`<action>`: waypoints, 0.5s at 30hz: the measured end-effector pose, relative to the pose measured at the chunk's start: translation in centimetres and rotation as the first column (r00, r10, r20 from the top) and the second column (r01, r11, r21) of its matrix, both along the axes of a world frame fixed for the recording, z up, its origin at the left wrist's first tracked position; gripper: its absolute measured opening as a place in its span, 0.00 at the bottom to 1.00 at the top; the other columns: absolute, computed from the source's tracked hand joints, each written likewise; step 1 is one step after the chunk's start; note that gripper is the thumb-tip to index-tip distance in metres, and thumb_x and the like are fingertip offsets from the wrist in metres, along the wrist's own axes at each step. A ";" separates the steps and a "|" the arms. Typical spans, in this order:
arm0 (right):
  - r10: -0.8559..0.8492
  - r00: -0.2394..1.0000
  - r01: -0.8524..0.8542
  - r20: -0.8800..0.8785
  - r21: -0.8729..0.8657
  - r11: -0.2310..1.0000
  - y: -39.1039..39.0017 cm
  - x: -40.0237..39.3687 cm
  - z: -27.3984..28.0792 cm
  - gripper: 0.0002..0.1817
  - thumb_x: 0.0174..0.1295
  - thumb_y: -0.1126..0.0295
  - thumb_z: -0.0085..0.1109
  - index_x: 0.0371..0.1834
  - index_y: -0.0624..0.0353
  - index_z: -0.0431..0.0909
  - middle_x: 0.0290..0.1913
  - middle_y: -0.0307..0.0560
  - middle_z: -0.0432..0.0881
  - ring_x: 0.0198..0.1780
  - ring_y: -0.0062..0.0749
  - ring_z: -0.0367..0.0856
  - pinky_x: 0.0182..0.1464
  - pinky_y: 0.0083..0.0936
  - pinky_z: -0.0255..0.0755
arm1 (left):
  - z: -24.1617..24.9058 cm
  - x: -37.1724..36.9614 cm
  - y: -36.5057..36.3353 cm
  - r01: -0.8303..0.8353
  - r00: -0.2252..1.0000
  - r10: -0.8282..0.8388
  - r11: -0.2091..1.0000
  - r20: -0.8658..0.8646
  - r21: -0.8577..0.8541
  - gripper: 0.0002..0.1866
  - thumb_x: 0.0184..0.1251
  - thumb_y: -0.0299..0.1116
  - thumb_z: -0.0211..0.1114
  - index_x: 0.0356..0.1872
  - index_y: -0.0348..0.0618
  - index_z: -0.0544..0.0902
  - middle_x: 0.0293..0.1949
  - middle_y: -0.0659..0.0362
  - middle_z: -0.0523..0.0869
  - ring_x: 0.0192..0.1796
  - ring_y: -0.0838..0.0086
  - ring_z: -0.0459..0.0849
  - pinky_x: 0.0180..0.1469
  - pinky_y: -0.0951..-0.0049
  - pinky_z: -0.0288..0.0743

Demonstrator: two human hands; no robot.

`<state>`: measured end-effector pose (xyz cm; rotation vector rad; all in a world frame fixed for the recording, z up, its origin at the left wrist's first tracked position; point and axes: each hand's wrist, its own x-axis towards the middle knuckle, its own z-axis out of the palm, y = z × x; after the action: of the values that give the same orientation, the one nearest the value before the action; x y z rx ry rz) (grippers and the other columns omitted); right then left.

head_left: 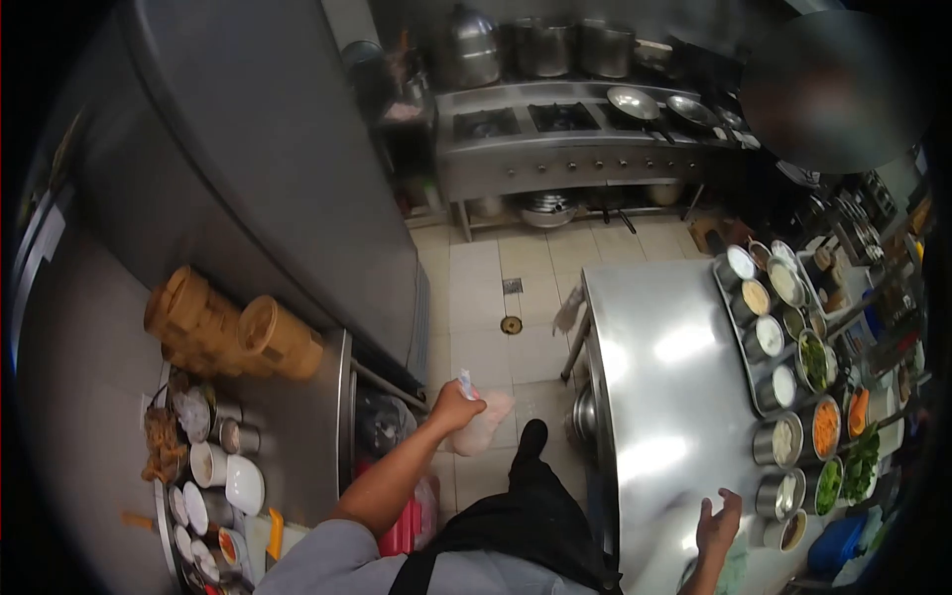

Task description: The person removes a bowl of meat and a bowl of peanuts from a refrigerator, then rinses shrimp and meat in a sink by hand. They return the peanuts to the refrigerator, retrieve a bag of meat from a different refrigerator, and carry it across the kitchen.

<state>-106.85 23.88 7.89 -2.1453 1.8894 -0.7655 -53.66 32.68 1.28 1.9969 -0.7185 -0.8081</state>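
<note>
My left hand is closed around the gathered neck of a thin plastic bag. Pale pinkish contents show through the bag, which hangs over the tiled floor. On the other side, my right hand is raised over the near part of the steel table, fingers apart and holding nothing. Metal containers of food stand just beyond it, among them one with white contents and one with shredded orange vegetable.
Ahead is a stove with pots and pans. At left, stacked bamboo steamers and bowls stand on a steel counter beside a tall steel cabinet. A floor drain lies in the aisle. At upper right stands a person, partly blurred.
</note>
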 end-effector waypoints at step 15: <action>0.291 0.612 -0.760 0.736 0.443 0.476 -22.6 54.7 1.6 0.69 0.37 0.54 0.81 0.72 0.67 0.34 0.65 0.66 0.61 0.63 0.46 0.68 0.61 0.36 0.68 | 13.7 16.4 -27.1 -0.156 0.973 0.089 0.933 -0.212 -0.325 0.08 0.48 0.24 0.69 0.29 0.39 0.78 0.25 0.60 0.80 0.26 0.75 0.79 0.27 0.73 0.72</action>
<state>-52.12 1.23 9.45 -1.5495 0.8058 -0.3227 -37.24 5.53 15.01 1.6103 -0.5690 -0.7364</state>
